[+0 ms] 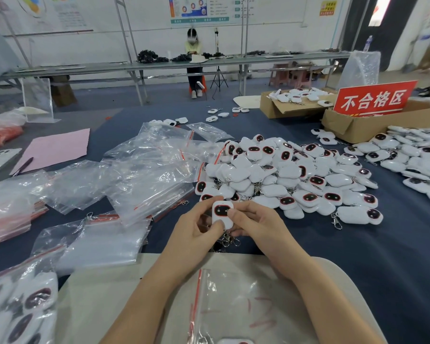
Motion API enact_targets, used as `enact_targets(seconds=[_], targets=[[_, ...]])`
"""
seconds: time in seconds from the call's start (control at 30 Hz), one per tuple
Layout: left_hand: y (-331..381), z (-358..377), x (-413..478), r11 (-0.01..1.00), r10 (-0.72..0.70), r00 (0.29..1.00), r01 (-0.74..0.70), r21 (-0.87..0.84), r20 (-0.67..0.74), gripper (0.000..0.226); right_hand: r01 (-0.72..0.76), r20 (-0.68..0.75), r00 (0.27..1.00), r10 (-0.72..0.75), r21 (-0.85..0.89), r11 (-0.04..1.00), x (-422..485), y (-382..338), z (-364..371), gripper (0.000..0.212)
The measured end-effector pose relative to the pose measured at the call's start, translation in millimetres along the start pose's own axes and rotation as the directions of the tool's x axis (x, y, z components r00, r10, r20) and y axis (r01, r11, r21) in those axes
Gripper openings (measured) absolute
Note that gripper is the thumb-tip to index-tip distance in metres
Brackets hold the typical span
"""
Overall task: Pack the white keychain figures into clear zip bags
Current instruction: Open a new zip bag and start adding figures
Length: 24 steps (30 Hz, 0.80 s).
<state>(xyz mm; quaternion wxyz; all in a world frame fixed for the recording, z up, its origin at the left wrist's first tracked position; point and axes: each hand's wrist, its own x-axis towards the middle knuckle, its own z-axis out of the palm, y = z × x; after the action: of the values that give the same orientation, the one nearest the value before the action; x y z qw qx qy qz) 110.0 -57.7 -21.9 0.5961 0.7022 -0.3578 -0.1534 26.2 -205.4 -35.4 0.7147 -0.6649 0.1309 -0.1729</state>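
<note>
Item under check: one white keychain figure [222,214], held upright at near ctr, dark red-rimmed face toward the camera, above the near edge of the blue-covered table [382,244]. Its metal clasp [230,240] hangs below it, between the palms.

Hands: we record both as grasping the figure. Left hand [196,229] has its thumb on the lower front, fingers curled at the left side and behind. Right hand [256,224] has its thumb tip on the right edge of the face, fingers curled underneath. Both forearms come up from the near edge and converge.

Containers:
- Clear zip bag [233,306] w/ red seal strip lies flat on a beige surface [104,294], nearest to us. A white figure shows at the frame's bottom edge; we cannot tell if it sits inside.
- Packed bags [23,306], near left, hold several figures each.
- Empty zip bags [147,170] lie loose and in stacks, left of ctr.
- Cardboard box [283,108], far right, flap down, w/ figures on top.
- Second box [358,130], beside it to the right, carries a red sign [375,99]; contents not visible.

Loose stock: main pile of figures [296,175] just beyond the hands, right of ctr; a further pile [417,160] at the right edge.

Far left: pink sheet [55,150], pen [24,166], phone [0,157].
</note>
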Motion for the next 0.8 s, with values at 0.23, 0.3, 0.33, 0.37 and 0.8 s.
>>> enact_targets(seconds=[0.23,0.3,0.33,0.37,0.8], targets=[[-1,-3,0,1.000,0.025,0.999,-0.024,-0.015,0.046,0.032,0.007,0.020,1.000,-0.007,-0.027,1.000,0,0,-1,0.011],[-1,-2,1,0.999,0.023,0.999,-0.022,-0.027,0.036,0.033,0.005,0.019,1.000,-0.005,-0.023,1.000,0,0,-1,0.011],[-2,-2,1,0.999,0.025,0.999,-0.024,-0.033,0.035,0.034,0.005,0.017,1.000,-0.004,-0.021,1.000,0,0,-1,0.011],[-3,-1,1,0.999,0.028,0.999,-0.027,-0.034,0.034,0.035,0.004,0.013,1.000,-0.004,-0.017,1.000,0,0,-1,0.011],[-11,3,4,0.997,-0.013,1.000,0.012,-0.081,-0.018,0.019,0.012,-0.052,0.999,-0.004,0.147,0.989,2,2,-2,0.015]])
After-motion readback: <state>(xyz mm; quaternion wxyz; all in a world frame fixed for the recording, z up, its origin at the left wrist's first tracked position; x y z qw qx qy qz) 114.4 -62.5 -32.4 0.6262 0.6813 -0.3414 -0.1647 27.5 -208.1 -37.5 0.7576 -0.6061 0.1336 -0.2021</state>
